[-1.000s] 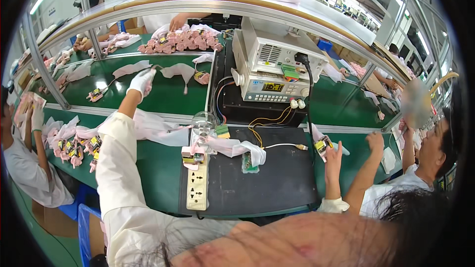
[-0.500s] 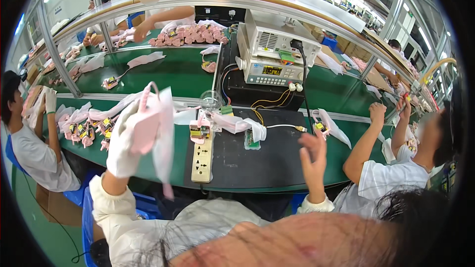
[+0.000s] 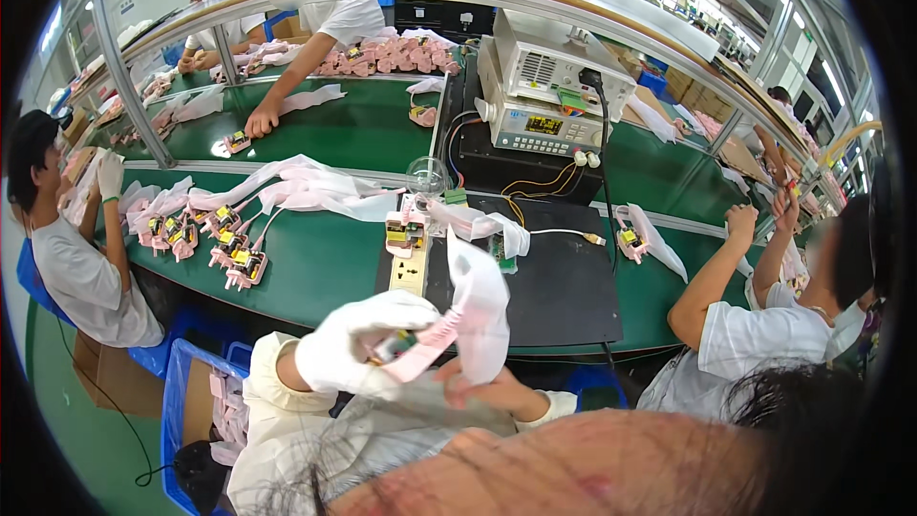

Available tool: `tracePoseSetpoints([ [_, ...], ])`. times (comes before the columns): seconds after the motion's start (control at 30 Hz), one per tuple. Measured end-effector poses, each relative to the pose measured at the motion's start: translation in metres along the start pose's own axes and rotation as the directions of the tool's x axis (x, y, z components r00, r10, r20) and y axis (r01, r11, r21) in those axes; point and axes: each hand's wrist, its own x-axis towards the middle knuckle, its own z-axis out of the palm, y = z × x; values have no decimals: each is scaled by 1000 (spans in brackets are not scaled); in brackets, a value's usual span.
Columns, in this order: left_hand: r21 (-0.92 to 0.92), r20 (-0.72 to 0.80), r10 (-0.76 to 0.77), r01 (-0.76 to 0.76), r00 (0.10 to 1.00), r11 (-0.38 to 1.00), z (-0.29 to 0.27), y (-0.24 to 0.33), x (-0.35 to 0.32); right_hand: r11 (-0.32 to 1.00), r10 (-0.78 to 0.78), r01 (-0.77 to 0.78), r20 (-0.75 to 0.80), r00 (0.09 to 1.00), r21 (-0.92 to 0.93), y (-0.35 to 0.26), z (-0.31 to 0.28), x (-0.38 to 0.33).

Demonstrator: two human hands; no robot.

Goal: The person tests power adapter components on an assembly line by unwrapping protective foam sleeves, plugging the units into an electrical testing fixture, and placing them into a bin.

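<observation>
My left hand [image 3: 349, 344], in a white glove, is closed around an opened pink power adapter [image 3: 392, 348] low in front of me. Its circuit board shows between the fingers. A pink strain relief [image 3: 427, 349] and a cable in a thin white wrap [image 3: 482, 311] stick out to the right. My bare right hand [image 3: 492, 394] is closed at the lower end of that wrap; its fingertips are partly hidden. Just beyond stands a cream power strip [image 3: 408, 275], with another opened pink adapter [image 3: 405, 232] on its far end. Several opened adapters [image 3: 229, 247] lie on the left.
A black mat [image 3: 564, 301] carries a white cable with a metal plug [image 3: 593, 239]. Stacked test instruments [image 3: 544, 124] stand behind it. One adapter [image 3: 631, 243] lies to the right. Co-workers sit at both sides; another person's hand [image 3: 263, 120] reaches in across the bench. A blue bin [image 3: 175, 420] stands lower left.
My left hand has come down and right with the adapter, turning its open side into view. My right hand has moved left to the wrapped cable. The person opposite has reached toward an adapter.
</observation>
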Motion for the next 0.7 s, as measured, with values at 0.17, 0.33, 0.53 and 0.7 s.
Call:
tracePoseSetpoints([
  [0.17, 547, 134, 14, -86, 991, 833, 14, -33, 11, 832, -227, 331, -272, 935, 445, -18, 6, 5],
  [0.33, 863, 98, 175, -171, 980, 476, 46, -66, -3, 979, -133, 186, -427, 895, 86, -12, 17, 11],
  [0.53, 482, -2, -183, 161, 983, 861, -7, -72, -33, 995, -7, 46, -402, 916, 87, 1, 8, 3],
  [0.7, 337, 106, -644, 582, 757, 740, -20, -83, -48, 774, -349, 156, -208, 914, -614, 13, 7, 14],
])
